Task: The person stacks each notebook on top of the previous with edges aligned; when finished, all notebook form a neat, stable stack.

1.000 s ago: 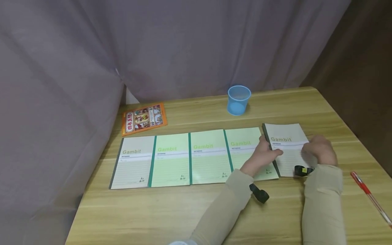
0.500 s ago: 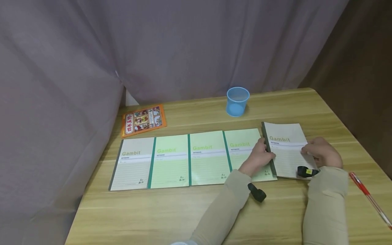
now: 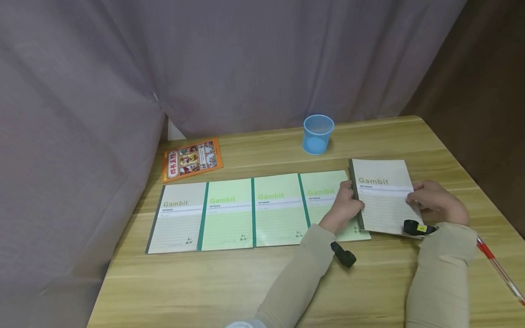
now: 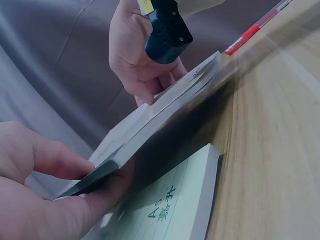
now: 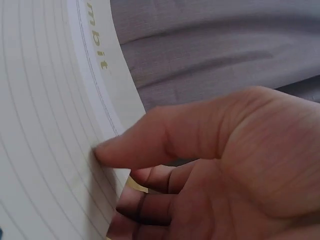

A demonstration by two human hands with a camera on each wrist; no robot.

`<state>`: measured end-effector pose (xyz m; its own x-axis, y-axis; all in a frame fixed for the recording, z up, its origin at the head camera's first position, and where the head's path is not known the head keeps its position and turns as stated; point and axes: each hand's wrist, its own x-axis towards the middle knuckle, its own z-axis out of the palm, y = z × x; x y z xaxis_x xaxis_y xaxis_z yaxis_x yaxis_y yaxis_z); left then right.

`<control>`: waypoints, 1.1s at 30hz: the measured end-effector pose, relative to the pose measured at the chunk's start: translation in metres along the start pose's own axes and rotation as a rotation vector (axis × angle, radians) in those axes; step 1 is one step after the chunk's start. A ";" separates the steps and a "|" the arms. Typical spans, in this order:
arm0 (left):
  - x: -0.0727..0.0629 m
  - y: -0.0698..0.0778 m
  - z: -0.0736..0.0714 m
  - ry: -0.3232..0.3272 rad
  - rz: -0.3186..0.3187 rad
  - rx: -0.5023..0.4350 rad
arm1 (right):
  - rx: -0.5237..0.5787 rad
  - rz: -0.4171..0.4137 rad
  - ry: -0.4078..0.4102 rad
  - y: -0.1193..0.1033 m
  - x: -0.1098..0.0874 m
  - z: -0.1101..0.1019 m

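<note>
A white-covered "Gambit" notebook (image 3: 381,205) with a dark spine is raised off the table between both hands. My left hand (image 3: 343,207) pinches it along the spine, thumb and fingers on opposite faces. On the far side, my right hand (image 3: 440,202) grips the right edge; its thumb (image 5: 135,145) presses the lined cover and the other fingers are underneath. In the left wrist view the notebook tilts over a pale green notebook (image 4: 170,200) lying on the table. That green one is the right end of a row and is partly covered by my left hand in the head view.
Left along the row lie two more green notebooks (image 3: 275,218) and a white one (image 3: 176,223). Behind them are an orange comic-style booklet (image 3: 192,159) and a blue cup (image 3: 317,135). A red pen (image 3: 498,266) lies at the right. Grey curtain (image 3: 246,64) borders the table's back.
The white notebook has risen off the table and shifted slightly left and away. My right hand has moved a little right and now holds its edge; my left hand has taken hold of the spine.
</note>
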<state>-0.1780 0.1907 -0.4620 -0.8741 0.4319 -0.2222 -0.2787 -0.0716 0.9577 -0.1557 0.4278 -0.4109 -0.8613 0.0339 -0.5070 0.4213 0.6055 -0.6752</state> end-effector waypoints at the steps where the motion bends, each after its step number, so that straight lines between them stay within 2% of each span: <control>1: -0.001 0.001 -0.002 -0.005 0.002 -0.021 | 0.018 -0.012 0.000 -0.001 0.000 0.001; 6: -0.004 0.004 -0.008 0.019 0.004 -0.079 | 0.042 -0.064 0.003 -0.007 -0.002 0.007; 11: -0.005 0.005 -0.012 0.051 0.018 -0.078 | -0.002 -0.071 0.019 -0.011 0.000 0.009; 15: -0.006 0.006 -0.015 0.080 -0.001 -0.081 | -0.036 -0.110 0.027 -0.015 0.001 0.009; 20: -0.008 0.010 -0.022 0.087 -0.020 -0.096 | -0.075 -0.163 0.021 -0.022 0.002 0.011; 33: -0.020 0.029 -0.053 0.125 -0.001 -0.010 | -0.071 -0.198 0.042 -0.057 0.004 0.037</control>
<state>-0.1897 0.1328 -0.4398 -0.9163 0.3169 -0.2449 -0.2833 -0.0806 0.9556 -0.1731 0.3640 -0.3939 -0.9370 -0.0595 -0.3443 0.2226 0.6579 -0.7194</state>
